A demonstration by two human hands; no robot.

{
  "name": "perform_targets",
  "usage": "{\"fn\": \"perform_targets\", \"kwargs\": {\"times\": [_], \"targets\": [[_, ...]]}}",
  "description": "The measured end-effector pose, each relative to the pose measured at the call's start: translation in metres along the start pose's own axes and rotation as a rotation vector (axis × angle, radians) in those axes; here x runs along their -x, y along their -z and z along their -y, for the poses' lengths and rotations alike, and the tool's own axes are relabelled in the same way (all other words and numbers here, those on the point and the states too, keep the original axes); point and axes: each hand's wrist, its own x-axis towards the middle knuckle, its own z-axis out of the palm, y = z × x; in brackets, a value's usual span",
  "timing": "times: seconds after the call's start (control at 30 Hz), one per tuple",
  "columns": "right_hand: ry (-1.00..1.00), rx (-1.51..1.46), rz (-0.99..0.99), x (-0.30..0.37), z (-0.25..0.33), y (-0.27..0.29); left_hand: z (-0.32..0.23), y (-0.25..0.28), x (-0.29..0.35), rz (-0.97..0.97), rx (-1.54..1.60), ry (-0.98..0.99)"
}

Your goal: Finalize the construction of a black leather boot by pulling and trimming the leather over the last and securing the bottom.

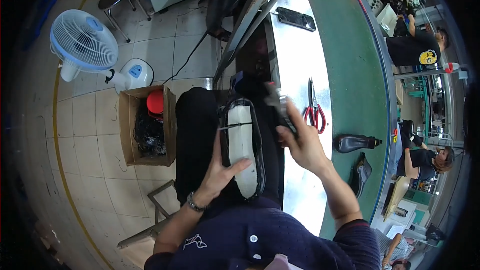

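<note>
Left hand (216,176): fingers were clamped on the shoe's side, thumb on its pale underside.
Shoe (241,145): lay underside-up above the dark-clad lap.
Right hand (308,151): fingers were closed around a blurred metal tool (281,107), just beside the shoe.
Metal bench strip: held red-handled scissors (313,105) and, farther off, a phone (296,19).
Green surface (337,55): bore two dark shoes.
Floor: a carton (126,125) stood near a fan (85,40).
</note>
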Motion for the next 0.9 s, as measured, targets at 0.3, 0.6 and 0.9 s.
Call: {"fn": "perform_targets", "kwargs": {"times": [0.3, 0.6, 0.9], "targets": [[-0.440, -0.404, -0.397, 0.047, -0.078, 0.011, -0.035, 0.038, 0.010, -0.020, 0.152, 0.262], [-0.569, -0.350, -0.492, 0.093, -0.104, -0.008, -0.044, 0.061, 0.004, 0.032, 0.062, 0.286], [-0.663, 0.203, -0.540, 0.135, -0.147, -0.043, -0.037, 0.051, 0.010, -0.023, 0.024, 0.224]]}}
